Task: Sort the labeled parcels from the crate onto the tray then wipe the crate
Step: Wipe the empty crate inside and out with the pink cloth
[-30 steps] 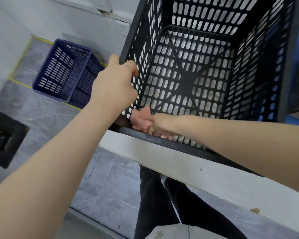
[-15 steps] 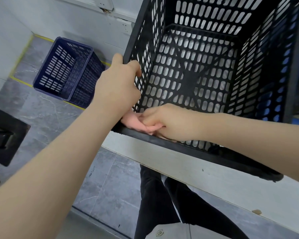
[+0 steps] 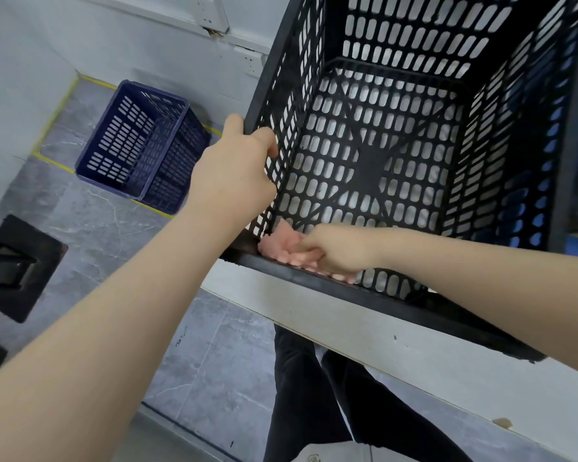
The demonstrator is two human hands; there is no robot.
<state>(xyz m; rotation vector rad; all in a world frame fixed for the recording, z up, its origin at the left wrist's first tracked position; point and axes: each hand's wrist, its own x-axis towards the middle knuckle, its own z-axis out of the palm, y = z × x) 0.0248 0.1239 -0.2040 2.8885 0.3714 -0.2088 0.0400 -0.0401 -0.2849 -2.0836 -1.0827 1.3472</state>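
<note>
The black crate (image 3: 397, 155) sits on a white table (image 3: 414, 358). The left hand (image 3: 234, 171) grips the crate's left rim, fingers curled over the edge. Just below those fingers, the right hand (image 3: 334, 251) clutches a pink cloth (image 3: 281, 245) against the near inner corner. A blue crate (image 3: 141, 145) stands on the floor, well apart.

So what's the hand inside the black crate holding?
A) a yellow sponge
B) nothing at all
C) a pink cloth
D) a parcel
C: the right hand grips a crumpled pink cloth low in the near corner of the black crate, while the left hand holds the crate's rim.
</note>
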